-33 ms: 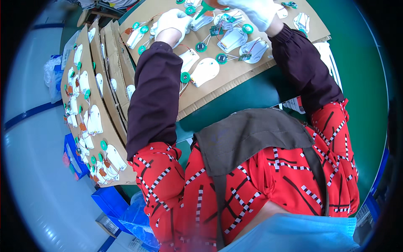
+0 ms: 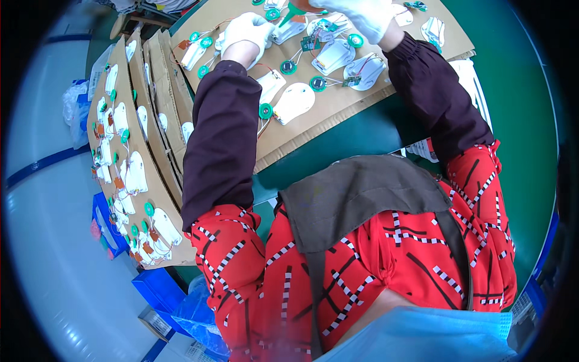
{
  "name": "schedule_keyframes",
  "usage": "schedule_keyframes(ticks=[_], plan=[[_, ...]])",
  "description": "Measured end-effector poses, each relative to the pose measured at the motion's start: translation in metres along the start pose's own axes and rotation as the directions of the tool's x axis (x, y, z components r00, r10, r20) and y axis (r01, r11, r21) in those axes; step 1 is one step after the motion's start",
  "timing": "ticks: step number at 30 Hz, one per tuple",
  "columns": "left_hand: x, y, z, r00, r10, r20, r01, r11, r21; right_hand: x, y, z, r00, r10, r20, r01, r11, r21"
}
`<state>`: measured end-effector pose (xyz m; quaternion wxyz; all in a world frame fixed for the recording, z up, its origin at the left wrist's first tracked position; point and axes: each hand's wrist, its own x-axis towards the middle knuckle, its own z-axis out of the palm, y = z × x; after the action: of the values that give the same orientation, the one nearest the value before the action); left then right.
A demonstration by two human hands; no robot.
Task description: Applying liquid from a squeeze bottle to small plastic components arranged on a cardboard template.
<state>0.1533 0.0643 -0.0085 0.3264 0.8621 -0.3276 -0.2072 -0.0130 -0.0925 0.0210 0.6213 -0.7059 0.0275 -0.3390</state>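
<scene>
Both my hands wear white gloves and reach over a brown cardboard sheet (image 2: 338, 99) at the top of the view. My left hand (image 2: 248, 31) is closed, fingers curled down among the white plastic parts; what they grip, if anything, is hidden. My right hand (image 2: 368, 17), partly cut off by the upper edge, is closed around a squeeze bottle with a green tapered nozzle (image 2: 292, 13). The nozzle points down and left, near my left hand. Around them lie white oval housings (image 2: 295, 104) wired to round green-rimmed parts (image 2: 266, 111) and small green circuit boards (image 2: 310, 43).
More cardboard sheets (image 2: 158, 199) stand overlapping at the left, carrying similar wired white parts. Beyond them are blue bins (image 2: 158, 291) and clear plastic bags (image 2: 75, 108). A green tabletop (image 2: 512, 120) extends right, with white papers (image 2: 473, 90) beside my right forearm.
My right hand and the green nozzle have shifted very slightly left. My left hand stays practically in place, and the parts on the cardboard look the same.
</scene>
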Motion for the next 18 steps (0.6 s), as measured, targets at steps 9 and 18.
schedule_keyframes(ticks=[9,18], plan=[[0.003,-0.008,0.003,0.999,-0.052,-0.004,0.05,0.98,-0.192,0.008,0.024,0.009,0.998,0.0,0.069,-0.009,0.99,0.142],[0.001,-0.007,-0.001,0.999,-0.015,-0.047,0.02,0.996,0.09,0.006,0.022,0.019,0.995,-0.013,0.097,0.003,0.995,0.104]])
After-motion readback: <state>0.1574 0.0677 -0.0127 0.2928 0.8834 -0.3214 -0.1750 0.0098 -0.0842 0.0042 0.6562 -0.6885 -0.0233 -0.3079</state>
